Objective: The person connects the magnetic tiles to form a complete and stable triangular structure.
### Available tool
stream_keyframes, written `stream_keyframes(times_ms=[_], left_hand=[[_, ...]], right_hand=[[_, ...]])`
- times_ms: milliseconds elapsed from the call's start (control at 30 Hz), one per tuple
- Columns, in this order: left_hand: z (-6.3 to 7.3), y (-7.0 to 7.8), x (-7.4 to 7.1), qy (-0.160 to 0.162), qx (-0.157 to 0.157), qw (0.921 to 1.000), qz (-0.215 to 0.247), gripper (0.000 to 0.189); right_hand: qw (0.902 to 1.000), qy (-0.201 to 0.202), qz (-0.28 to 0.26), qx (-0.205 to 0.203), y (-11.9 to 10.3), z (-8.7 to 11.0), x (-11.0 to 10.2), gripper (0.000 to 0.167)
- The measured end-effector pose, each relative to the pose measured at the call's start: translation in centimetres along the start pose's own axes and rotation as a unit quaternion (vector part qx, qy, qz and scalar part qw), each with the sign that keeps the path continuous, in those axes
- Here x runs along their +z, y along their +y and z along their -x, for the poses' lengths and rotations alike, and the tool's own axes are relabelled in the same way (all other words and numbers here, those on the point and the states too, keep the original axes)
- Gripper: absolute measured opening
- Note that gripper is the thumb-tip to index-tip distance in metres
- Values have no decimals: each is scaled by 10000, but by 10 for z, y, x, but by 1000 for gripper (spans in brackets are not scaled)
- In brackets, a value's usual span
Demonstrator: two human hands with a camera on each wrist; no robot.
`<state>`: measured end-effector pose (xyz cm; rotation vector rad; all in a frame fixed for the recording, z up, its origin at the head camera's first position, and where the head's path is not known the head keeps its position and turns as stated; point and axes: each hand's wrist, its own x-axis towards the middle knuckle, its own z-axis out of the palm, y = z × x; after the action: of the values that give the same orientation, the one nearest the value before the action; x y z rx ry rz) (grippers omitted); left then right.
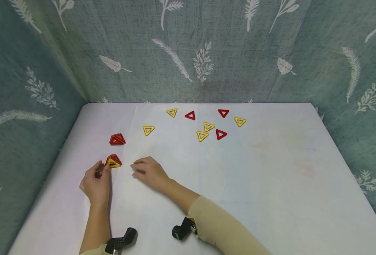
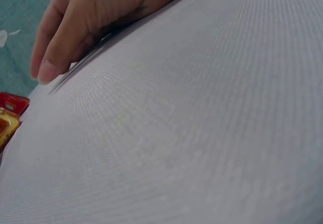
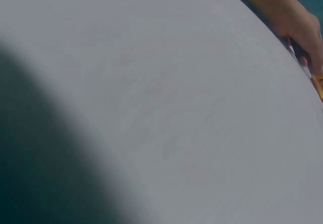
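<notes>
A small pyramid of red and yellow triangular tiles (image 1: 113,162) stands on the white table at the left. My left hand (image 1: 96,182) is right beside it, thumb and fingertips at its near left edge in the head view. In the left wrist view, white surface shows between the fingertips of the left hand (image 2: 91,22) and the red and yellow tiles (image 2: 9,118). My right hand (image 1: 151,173) hovers low to the right of the pyramid, fingers loosely bent toward it and holding nothing. Behind the pyramid sits an all-red one (image 1: 117,139).
Loose triangular tiles lie across the back of the table (image 1: 271,177), among them a yellow tile (image 1: 148,130), a red tile (image 1: 190,115) and another red tile (image 1: 221,134). A green leaf-patterned cloth (image 1: 239,63) rises behind and at both sides.
</notes>
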<state>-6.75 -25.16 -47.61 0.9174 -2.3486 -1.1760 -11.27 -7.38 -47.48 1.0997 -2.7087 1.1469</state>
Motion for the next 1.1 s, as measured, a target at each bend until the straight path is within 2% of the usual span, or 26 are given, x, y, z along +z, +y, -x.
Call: stream_keyframes(times_ms=[233,333,400,467,600,667,733,900,1100], left_hand=[[4,-2,-1,204,29,9993,327,44],[8,-3,-1,290,248,9986,362,43],[11,-3,-1,360,617,9968,354,38],[14,-4,-1,413,1127,9922,324,32],[19,-7,0,398,2215,9738,339,28],[22,-7,2,314,2453,9680,431,31],[24,-7,3,180,2438,9678,607,35],[29,2,5,-115,1938,9761,975,42],[32,13,3,-281,1882,9738,1244,45]], right_hand=[[9995,177,-271,-14,4,9,-5,31],[9977,333,-585,2,5,12,-6,33],[9963,493,-702,33,6,14,-7,33],[9946,629,-821,96,7,15,-7,34],[9930,804,-830,233,10,18,-9,36],[9930,821,-809,273,11,20,-11,37],[9924,890,-814,255,13,24,-13,37],[9877,1260,-923,93,16,31,-18,36],[9815,1668,-918,176,19,33,-23,33]])
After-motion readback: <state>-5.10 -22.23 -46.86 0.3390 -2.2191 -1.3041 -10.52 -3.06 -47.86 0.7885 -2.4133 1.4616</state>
